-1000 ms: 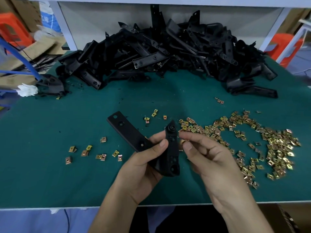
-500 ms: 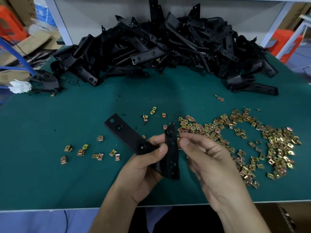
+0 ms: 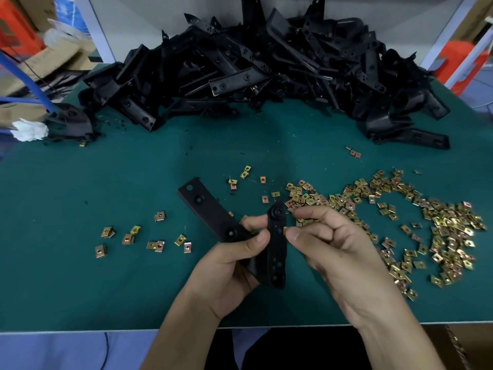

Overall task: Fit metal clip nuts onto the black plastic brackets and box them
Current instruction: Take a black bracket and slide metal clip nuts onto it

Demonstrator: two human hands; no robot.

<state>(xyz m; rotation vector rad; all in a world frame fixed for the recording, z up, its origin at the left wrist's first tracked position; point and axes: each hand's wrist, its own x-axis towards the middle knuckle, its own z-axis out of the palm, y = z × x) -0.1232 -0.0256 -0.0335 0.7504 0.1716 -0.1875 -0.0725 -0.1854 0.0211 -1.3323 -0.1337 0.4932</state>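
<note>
Head view, single moment.

- Left hand (image 3: 234, 263): fingers and thumb curled round a black plastic bracket (image 3: 277, 236), gripping it at its bend, above the near middle of the green worktop (image 3: 80, 182). One arm of the bracket points far-left; the other faces the camera, its holes showing.
- Right hand (image 3: 341, 252): thumb and forefinger pinch a clip nut (image 3: 285, 230) against the right edge of the bracket. Only a brass-coloured sliver shows.
- Loose clip nuts (image 3: 426, 222): a broad scatter on the worktop to the right, just beyond the right hand.
- Stray nuts (image 3: 133, 236): a few to the left.
- Bracket pile (image 3: 253, 70): a large heap along the far edge.
- White rag (image 3: 29, 129): far left.
</note>
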